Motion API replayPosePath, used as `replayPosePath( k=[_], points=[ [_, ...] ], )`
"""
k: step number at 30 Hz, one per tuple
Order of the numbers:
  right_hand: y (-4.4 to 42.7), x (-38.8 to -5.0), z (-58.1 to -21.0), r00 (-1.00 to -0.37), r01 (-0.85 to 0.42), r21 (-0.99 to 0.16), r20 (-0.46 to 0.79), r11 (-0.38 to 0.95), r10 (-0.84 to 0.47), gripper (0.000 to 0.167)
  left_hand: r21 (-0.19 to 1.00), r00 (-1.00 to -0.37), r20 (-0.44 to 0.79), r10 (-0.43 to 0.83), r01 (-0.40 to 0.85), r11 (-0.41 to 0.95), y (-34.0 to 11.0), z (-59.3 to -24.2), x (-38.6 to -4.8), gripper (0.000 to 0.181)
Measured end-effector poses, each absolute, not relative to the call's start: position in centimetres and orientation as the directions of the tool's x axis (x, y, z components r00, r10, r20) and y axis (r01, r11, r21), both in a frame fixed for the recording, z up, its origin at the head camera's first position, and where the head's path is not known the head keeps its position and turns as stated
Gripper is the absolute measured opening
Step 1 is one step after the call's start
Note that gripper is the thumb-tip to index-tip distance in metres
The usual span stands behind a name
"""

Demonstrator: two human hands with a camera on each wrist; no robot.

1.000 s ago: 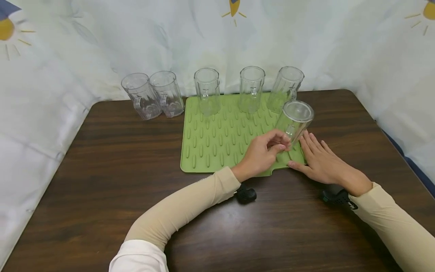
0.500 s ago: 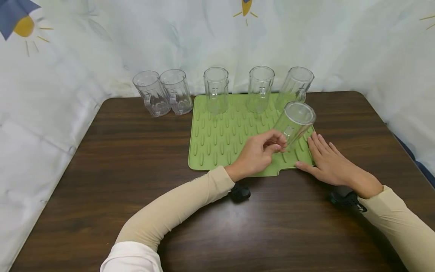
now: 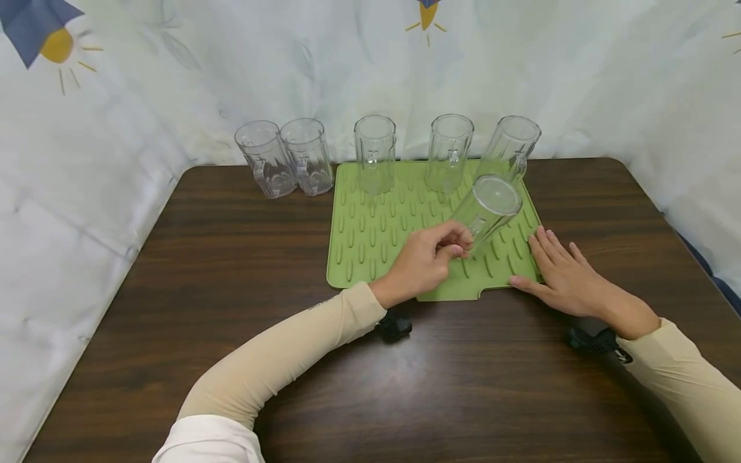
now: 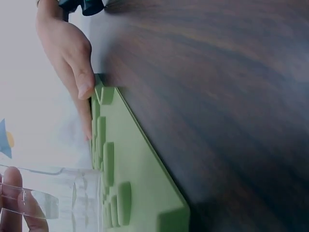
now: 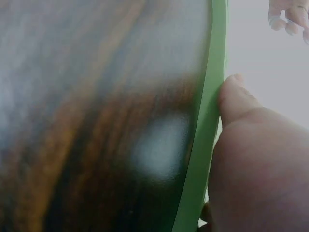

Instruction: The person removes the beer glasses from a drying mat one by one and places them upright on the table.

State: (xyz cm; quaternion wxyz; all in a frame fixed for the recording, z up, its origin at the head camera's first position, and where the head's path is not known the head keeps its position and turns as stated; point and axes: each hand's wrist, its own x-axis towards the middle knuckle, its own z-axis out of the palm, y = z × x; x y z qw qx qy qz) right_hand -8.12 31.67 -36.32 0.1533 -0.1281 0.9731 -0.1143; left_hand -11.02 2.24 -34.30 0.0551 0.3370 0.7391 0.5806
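Note:
My left hand [image 3: 425, 260] pinches the handle of a clear mug [image 3: 491, 204] over the right part of a green ridged mat [image 3: 370, 270]. That mug is upside down, its round base facing up and leaning to the right. In the left wrist view, fingers curl through the handle and the mug [image 4: 82, 203] has its rim close to the ridges; whether it touches them I cannot tell. Flat and spread, my right hand [image 3: 570, 283] rests on the mat's front right corner. The right wrist view shows its thumb [image 5: 234, 99] against the mat's edge [image 5: 205, 116].
Along the mat's back edge stand three clear mugs [image 3: 375, 154], [image 3: 450, 154], [image 3: 509, 151], mouths up. Two more mugs [image 3: 266, 161], [image 3: 307, 157] stand side by side on the dark wooden table [image 3: 231, 257], left of the mat. A white patterned curtain [image 3: 260, 64] hangs behind.
My left hand has carried the upside-down mug a little to the left over the mat. My right hand keeps its place at the corner. The head view has shifted slightly.

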Motion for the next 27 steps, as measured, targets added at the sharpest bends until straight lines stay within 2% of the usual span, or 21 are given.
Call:
replayPosePath(
  k=[9, 15, 21, 27],
  points=[
    [31.6, -8.3, -35.8, -0.941, -0.239, -0.259, -0.177, 0.936, -0.289, 0.095, 0.846, -0.743, 0.373, 0.556, 0.518, 0.124, 1.0, -33.7, -11.0, 0.014],
    [31.4, -8.5, -34.9, -0.957, -0.280, -0.286, 0.010, 0.916, -0.289, 0.084, 0.751, -0.717, 0.446, 0.536, 0.625, 0.212, 0.1, -33.1, -11.1, 0.017],
    [30.7, -8.9, -34.0, -0.950, -0.307, -0.390, 0.186, 0.868, -0.252, 0.073, 0.656, -0.710, 0.480, 0.515, 0.680, 0.327, -0.7, -32.8, -11.3, 0.023],
    [29.7, -9.1, -33.0, -0.941, -0.325, -0.516, 0.262, 0.792, -0.216, 0.061, 0.609, -0.710, 0.470, 0.525, 0.691, 0.389, -1.6, -32.5, -11.3, 0.045]
  ],
)
